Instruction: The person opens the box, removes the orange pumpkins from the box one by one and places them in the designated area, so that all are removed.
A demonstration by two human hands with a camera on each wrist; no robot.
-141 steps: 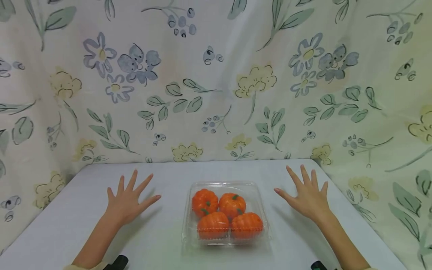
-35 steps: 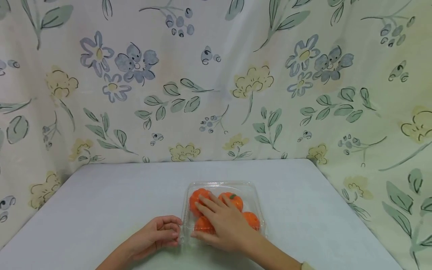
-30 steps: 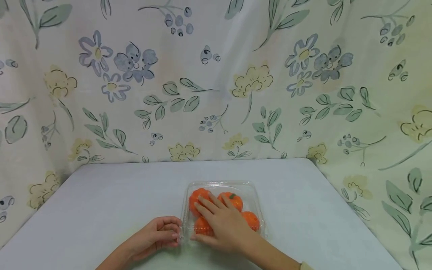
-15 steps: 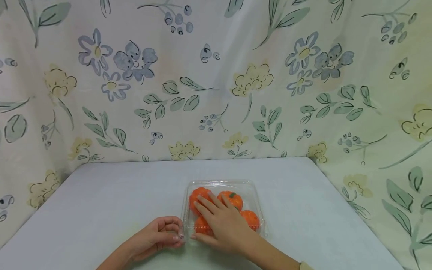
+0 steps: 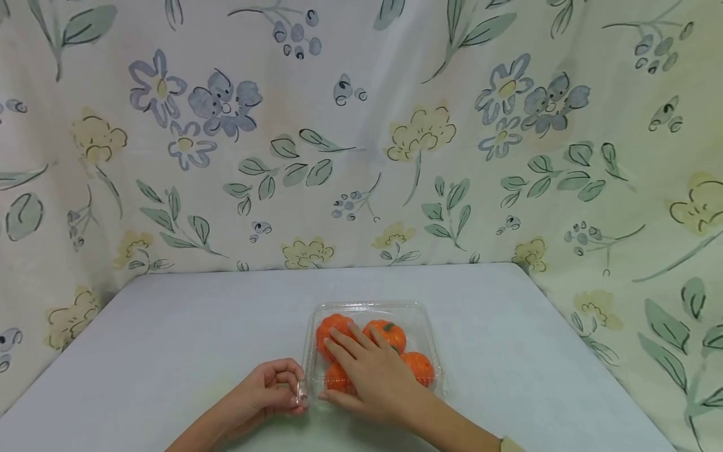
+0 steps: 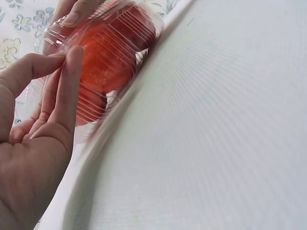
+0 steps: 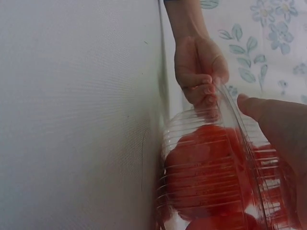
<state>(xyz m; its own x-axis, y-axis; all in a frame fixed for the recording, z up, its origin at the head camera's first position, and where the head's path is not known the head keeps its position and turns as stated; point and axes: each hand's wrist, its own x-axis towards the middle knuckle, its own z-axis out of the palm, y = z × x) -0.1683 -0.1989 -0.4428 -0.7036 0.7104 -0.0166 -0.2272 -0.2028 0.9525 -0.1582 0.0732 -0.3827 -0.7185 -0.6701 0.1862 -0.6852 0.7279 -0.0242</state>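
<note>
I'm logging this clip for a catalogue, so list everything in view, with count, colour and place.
box: one, clear, on the table
pumpkins: four, orange, inside the box
table: one, white, under the box
cloth: at least one, pale with blue, yellow and green plant prints, behind the table and along its sides
sleeve: one, pale yellow, at the bottom edge of the head view, on the right arm
left hand: one, bare, pinching the box's edge near its near left corner
right hand: one, bare, resting on top of the box
</note>
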